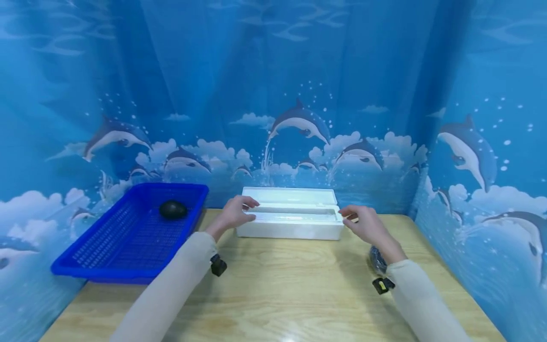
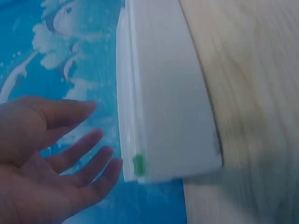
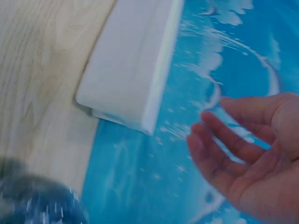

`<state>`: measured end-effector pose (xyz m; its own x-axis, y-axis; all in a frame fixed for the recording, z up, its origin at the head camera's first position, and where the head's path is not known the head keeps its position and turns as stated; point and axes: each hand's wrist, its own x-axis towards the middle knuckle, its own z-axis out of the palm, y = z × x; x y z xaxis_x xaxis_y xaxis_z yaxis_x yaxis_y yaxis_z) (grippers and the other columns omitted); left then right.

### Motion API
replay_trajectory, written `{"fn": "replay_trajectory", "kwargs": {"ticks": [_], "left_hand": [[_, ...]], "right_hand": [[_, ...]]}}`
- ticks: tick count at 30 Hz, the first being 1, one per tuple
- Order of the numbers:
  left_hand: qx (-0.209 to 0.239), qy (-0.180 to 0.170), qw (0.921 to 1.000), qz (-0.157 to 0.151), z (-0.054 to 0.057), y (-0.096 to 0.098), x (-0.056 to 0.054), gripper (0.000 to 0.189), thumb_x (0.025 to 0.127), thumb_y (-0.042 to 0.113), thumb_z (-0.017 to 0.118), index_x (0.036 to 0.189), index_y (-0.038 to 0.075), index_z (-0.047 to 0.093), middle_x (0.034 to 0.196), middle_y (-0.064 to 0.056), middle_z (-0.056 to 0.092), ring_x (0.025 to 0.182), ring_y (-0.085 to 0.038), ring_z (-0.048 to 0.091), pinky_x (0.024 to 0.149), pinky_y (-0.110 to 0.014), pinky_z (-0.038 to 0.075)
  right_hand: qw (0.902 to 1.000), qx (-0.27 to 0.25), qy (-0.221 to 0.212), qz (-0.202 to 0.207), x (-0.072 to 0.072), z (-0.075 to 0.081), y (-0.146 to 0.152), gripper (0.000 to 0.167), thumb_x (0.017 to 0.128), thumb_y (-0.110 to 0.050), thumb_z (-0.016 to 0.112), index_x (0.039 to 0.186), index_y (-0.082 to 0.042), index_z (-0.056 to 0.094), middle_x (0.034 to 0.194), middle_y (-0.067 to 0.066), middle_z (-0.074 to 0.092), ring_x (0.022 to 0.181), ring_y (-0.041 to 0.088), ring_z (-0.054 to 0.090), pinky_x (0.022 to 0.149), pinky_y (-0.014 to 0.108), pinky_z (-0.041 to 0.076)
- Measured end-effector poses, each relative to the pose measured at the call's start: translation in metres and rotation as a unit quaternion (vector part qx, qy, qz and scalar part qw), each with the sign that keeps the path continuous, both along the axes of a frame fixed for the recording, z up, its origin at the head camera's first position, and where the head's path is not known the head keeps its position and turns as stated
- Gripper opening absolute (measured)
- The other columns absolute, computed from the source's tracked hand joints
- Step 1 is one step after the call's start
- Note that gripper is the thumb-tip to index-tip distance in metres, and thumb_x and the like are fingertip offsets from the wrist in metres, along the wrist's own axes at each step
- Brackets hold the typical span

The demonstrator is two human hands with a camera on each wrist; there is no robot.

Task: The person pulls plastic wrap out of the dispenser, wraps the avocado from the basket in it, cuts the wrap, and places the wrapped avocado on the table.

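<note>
A long white box lies at the back of the table, its hinged lid raised behind it and a long slot showing along the top. A small green patch marks one end of the box. My left hand is at the left end, fingers loosely bent and spread. At the right end hovers my right hand, thumb and fingers apart. Both wrist views show nothing between the fingers of the left hand or the right hand.
To the left stands a blue plastic basket with a dark oval object inside. A dark, shiny, see-through-wrapped item lies under my right wrist. Behind the wooden table hangs a dolphin-print curtain, which also closes off both sides.
</note>
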<state>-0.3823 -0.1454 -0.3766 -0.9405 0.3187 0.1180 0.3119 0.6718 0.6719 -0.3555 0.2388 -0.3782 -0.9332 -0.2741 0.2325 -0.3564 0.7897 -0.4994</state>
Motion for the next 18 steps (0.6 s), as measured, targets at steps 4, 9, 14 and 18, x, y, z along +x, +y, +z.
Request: {"fn": "replay_trajectory", "kwargs": {"ticks": [4, 9, 14, 18], "left_hand": [[-0.019, -0.014, 0.9997, 0.006, 0.003, -0.015, -0.011, 0.035, 0.095, 0.005, 0.069, 0.13, -0.003, 0.066, 0.131, -0.023, 0.069, 0.124, -0.04, 0.063, 0.109, -0.051, 0.053], [-0.022, -0.047, 0.9985, 0.015, -0.001, -0.021, -0.023, 0.035, 0.097, 0.008, 0.069, 0.132, 0.003, 0.067, 0.131, -0.017, 0.07, 0.126, -0.036, 0.062, 0.109, -0.051, 0.053], [-0.006, -0.067, 0.9977, -0.004, -0.006, -0.023, -0.036, 0.035, 0.098, 0.009, 0.068, 0.133, 0.005, 0.067, 0.134, -0.015, 0.069, 0.13, -0.036, 0.061, 0.111, -0.052, 0.052], [-0.009, -0.081, 0.9965, -0.018, -0.008, -0.022, -0.043, 0.034, 0.098, 0.011, 0.068, 0.132, 0.006, 0.067, 0.134, -0.014, 0.069, 0.13, -0.036, 0.061, 0.111, -0.053, 0.052]], "right_hand": [[0.9993, -0.017, -0.01, 0.032, -0.032, -0.012, -0.011, 0.026, 0.099, -0.002, 0.063, 0.125, 0.001, 0.068, 0.121, 0.021, 0.072, 0.112, 0.038, 0.069, 0.092, 0.05, 0.061], [0.999, 0.015, -0.008, 0.041, -0.058, -0.024, -0.023, 0.035, 0.094, 0.011, 0.058, 0.126, 0.002, 0.068, 0.126, 0.022, 0.07, 0.123, 0.043, 0.063, 0.103, 0.055, 0.055], [0.9966, 0.057, 0.003, 0.06, -0.069, -0.029, -0.029, 0.036, 0.089, 0.017, 0.059, 0.119, 0.002, 0.072, 0.123, 0.022, 0.072, 0.121, 0.044, 0.063, 0.104, 0.057, 0.053], [0.9966, 0.05, 0.015, 0.064, -0.073, -0.031, -0.027, 0.021, 0.091, 0.011, 0.064, 0.106, 0.002, 0.076, 0.107, 0.019, 0.076, 0.105, 0.038, 0.07, 0.096, 0.052, 0.059]]}}
